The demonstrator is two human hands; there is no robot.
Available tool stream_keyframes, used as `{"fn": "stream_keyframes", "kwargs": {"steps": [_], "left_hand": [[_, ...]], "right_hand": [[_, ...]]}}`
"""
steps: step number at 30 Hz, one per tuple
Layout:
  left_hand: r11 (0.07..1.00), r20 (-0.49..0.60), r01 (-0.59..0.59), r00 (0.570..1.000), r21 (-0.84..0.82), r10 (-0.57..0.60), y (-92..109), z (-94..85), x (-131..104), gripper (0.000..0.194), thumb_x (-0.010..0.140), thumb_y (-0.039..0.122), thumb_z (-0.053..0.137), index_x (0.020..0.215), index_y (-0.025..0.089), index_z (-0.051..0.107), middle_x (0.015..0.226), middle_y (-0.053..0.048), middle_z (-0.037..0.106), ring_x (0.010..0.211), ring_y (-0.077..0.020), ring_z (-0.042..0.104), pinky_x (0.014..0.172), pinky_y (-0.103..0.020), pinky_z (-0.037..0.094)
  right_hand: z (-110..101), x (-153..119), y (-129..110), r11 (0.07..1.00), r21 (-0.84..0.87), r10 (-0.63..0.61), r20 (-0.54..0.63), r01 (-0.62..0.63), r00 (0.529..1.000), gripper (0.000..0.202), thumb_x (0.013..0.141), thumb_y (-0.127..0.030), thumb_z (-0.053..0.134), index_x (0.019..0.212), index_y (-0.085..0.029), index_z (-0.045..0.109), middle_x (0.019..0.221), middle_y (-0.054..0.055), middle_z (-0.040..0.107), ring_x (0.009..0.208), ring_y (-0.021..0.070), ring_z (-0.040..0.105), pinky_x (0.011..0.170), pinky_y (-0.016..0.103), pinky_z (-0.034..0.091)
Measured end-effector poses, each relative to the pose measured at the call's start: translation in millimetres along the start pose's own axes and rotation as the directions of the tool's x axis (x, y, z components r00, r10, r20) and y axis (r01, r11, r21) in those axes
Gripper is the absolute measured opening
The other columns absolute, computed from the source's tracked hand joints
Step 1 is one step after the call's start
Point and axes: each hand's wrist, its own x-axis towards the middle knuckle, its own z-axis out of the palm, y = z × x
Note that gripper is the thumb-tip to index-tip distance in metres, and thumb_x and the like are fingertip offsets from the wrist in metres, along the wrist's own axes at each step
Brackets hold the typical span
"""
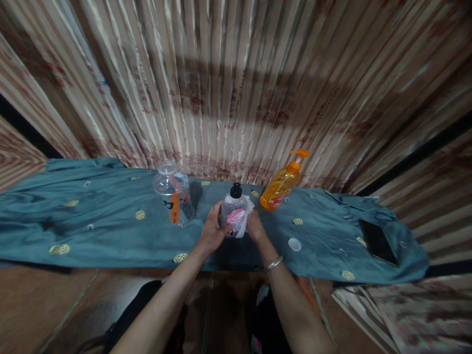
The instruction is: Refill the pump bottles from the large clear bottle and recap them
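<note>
A clear bottle with a black cap and a pink label (236, 216) stands upright on the cloth-covered bench, between my two hands. My left hand (214, 229) grips its left side, thumb across the front. At its right side, my right hand (255, 226) has closed fingers on a white tissue (245, 221) that lies against the bottle. To the left is an open clear plastic jar (174, 194) with an orange and black label. An orange pump bottle (280, 186), partly filled with yellow-orange liquid, stands to the right.
A white round lid (294, 244) lies right of my right hand. Farther right is a black phone (378, 242). The green patterned cloth (110, 221) covers the narrow bench. A striped curtain (236, 98) hangs behind it, and tiled floor (73, 305) shows below.
</note>
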Motion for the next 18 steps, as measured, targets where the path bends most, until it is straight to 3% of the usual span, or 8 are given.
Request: {"fn": "stream_keyframes", "kwargs": {"steps": [4, 10, 14, 18], "left_hand": [[0.999, -0.053, -0.019, 0.998, 0.050, 0.022, -2, -6.6, -1, 0.070, 0.074, 0.023, 0.085, 0.141, 0.025, 0.062, 0.137, -0.011, 0.067, 0.132, -0.0341, 0.066, 0.115, -0.056, 0.055], [0.992, -0.051, -0.080, 0.995, 0.100, 0.085, 1, 8.7, -23, 0.070, 0.080, 0.021, 0.077, 0.148, 0.023, 0.058, 0.142, -0.015, 0.067, 0.136, -0.0372, 0.063, 0.123, -0.062, 0.048], [0.991, -0.074, -0.077, 0.994, 0.111, 0.086, 2, 22.5, -31, 0.092, 0.075, 0.023, 0.081, 0.160, 0.018, 0.045, 0.156, -0.022, 0.059, 0.148, -0.0412, 0.056, 0.131, -0.065, 0.037], [0.995, -0.129, -0.043, 0.990, 0.085, 0.053, 2, 31.7, -30, 0.117, 0.066, 0.032, 0.092, 0.166, 0.019, 0.033, 0.174, -0.026, 0.039, 0.166, -0.0447, 0.036, 0.136, -0.064, 0.029]], "right_hand": [[1, -4, 0, 0.999, 0.031, 0.032, -0.062, -0.030, 0.998, 0.056, 0.071, -0.078, 0.077, 0.087, -0.025, 0.069, 0.068, 0.001, 0.073, 0.071, 0.0259, 0.072, 0.069, 0.038, 0.062], [9, -8, -40, 0.995, -0.026, -0.102, -0.109, 0.100, 0.989, 0.048, 0.084, -0.073, 0.073, 0.084, -0.025, 0.069, 0.068, -0.002, 0.068, 0.070, 0.0209, 0.068, 0.067, 0.031, 0.058], [14, -7, -47, 0.992, -0.085, -0.092, -0.050, 0.088, 0.994, 0.053, 0.087, -0.077, 0.070, 0.080, -0.025, 0.068, 0.068, 0.000, 0.068, 0.073, 0.0225, 0.069, 0.069, 0.032, 0.060], [5, -5, -29, 0.971, -0.215, -0.091, 0.061, 0.102, 0.994, 0.056, 0.094, -0.077, 0.061, 0.097, -0.023, 0.078, 0.094, 0.009, 0.082, 0.100, 0.0303, 0.077, 0.089, 0.040, 0.065]]}}
